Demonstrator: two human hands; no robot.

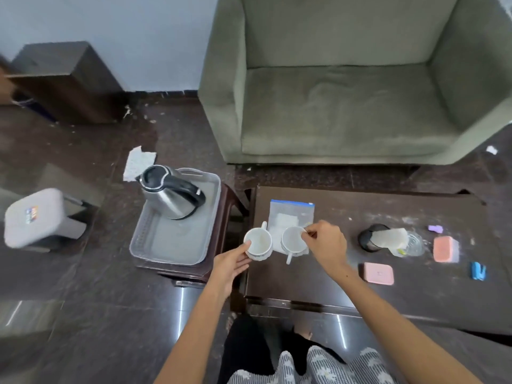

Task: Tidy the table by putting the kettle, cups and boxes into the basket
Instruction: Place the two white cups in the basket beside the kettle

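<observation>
A steel kettle (pixel 169 194) with a black handle stands in the far part of the grey basket (pixel 144 239), which sits on a small dark stool left of the table. Two white cups stand at the dark table's (pixel 388 295) left end. My left hand (pixel 232 266) holds the left cup (pixel 259 243) by its near side, thumb on the rim. My right hand (pixel 325 242) pinches the rim of the right cup (pixel 293 241), whose handle points toward me. A pink box (pixel 378 273) and an orange box (pixel 445 249) lie on the table to the right.
A zip bag (pixel 292 214) lies under and behind the cups. A black round base with a clear packet (pixel 388 241), a blue item (pixel 478 271) and a small purple piece (pixel 435 229) lie on the right. A green sofa (pixel 346 84) stands behind, a grey bin (pixel 38 217) at left.
</observation>
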